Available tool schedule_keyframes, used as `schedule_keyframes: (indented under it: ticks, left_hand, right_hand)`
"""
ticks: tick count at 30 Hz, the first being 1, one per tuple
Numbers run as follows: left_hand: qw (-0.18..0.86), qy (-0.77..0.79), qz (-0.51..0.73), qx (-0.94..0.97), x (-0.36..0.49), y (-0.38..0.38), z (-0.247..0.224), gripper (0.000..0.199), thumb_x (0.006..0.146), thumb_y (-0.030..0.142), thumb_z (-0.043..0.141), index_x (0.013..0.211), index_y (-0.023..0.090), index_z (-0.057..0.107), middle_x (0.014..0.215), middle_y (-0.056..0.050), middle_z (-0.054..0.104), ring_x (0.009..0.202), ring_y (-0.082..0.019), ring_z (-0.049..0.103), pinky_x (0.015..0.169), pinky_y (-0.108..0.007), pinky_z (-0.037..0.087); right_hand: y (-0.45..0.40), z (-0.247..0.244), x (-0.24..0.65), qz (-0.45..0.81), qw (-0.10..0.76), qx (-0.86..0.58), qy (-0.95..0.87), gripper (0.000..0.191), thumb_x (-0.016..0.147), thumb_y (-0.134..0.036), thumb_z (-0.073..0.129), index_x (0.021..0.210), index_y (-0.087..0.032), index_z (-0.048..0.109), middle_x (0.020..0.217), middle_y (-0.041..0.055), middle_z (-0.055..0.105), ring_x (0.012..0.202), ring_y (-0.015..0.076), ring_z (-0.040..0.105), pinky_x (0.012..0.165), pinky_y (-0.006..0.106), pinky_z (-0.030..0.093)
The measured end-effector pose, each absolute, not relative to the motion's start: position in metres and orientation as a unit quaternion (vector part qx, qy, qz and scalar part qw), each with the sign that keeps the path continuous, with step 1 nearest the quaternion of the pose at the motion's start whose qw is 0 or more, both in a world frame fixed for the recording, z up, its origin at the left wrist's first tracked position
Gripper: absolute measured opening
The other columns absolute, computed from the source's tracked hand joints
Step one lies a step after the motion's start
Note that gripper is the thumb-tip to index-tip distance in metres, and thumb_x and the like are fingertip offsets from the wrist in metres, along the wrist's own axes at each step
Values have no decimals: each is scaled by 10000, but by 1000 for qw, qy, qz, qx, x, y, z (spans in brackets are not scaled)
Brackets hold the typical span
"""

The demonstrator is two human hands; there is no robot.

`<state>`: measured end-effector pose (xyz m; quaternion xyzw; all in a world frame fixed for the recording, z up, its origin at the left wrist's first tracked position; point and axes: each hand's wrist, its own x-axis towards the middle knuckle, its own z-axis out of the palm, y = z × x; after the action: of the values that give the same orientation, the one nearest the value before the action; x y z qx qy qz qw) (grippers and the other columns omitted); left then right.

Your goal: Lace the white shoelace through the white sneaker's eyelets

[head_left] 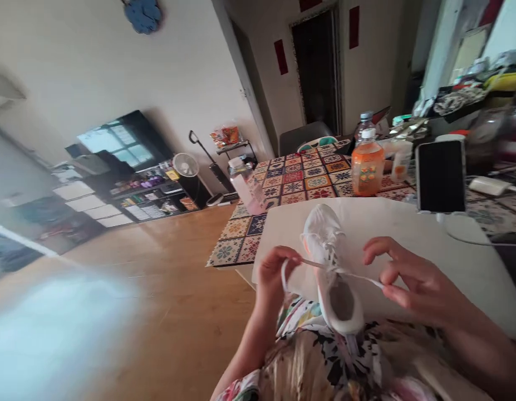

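A white sneaker (324, 236) lies on a white board, its toe pointing away from me and its heel at my lap. My left hand (276, 270) pinches one white lace (311, 263) beside the shoe, with the loose end looping down. To the right of the shoe, my right hand (412, 278) pinches the other lace (362, 278) between thumb and a finger, the other fingers curled above. Both laces stretch out sideways from the top of the shoe's lacing, near its opening.
The white board (387, 223) rests on a table with a patterned cloth (291, 178). Behind it stand an orange drink bottle (367, 167), a pinkish bottle (249, 192) and a phone (441, 177) with a cable. Clutter fills the table's right side.
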<state>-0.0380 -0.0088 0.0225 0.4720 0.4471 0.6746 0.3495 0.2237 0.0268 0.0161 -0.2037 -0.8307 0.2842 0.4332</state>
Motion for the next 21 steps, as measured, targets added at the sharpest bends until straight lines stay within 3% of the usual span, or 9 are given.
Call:
schedule_keyframes:
  ticks: [3, 9, 13, 18, 21]
  left_hand:
    - [338, 508, 647, 457, -71, 8, 20, 308, 570, 391, 856, 646, 167, 658, 593, 10, 637, 543, -99, 526, 531, -217, 419]
    - [318, 591, 558, 488, -112, 21, 8, 303, 510, 344, 837, 596, 173, 602, 559, 20, 622, 518, -111, 534, 515, -229, 423]
    - [312, 613, 487, 538, -111, 23, 0, 193, 591, 304, 759, 610, 176, 616, 594, 10, 645, 553, -122, 556, 547, -237, 436]
    - [300, 604, 310, 670, -110, 17, 5, 49, 712, 211, 650, 677, 190, 676, 696, -7, 701, 686, -159, 619, 666, -266, 474]
    - [261, 573, 265, 730, -107, 9, 17, 166, 808, 174, 555, 771, 209, 713, 813, -25, 731, 792, -175, 650, 760, -288, 483]
  right_hand:
    - [47, 19, 252, 268, 367, -209, -866, 163, 831, -182, 585, 672, -213, 560, 1017, 45, 597, 1033, 221, 574, 903, 363, 442]
    - [62, 17, 288, 209, 317, -220, -898, 175, 809, -166, 625, 645, -214, 588, 892, 27, 607, 966, 213, 571, 936, 401, 386]
    - [66, 13, 294, 249, 260, -163, -918, 172, 842, -174, 638, 676, -222, 632, 801, 10, 624, 854, 181, 599, 889, 372, 401]
    - [65, 10, 281, 364, 136, -183, -903, 172, 880, -287, 638, 743, -217, 714, 768, 34, 662, 788, 185, 622, 750, 301, 462]
    - [60, 12, 263, 389, 144, -227, -881, 217, 915, -370, 591, 856, -205, 718, 864, 50, 679, 832, 195, 628, 771, 301, 463]
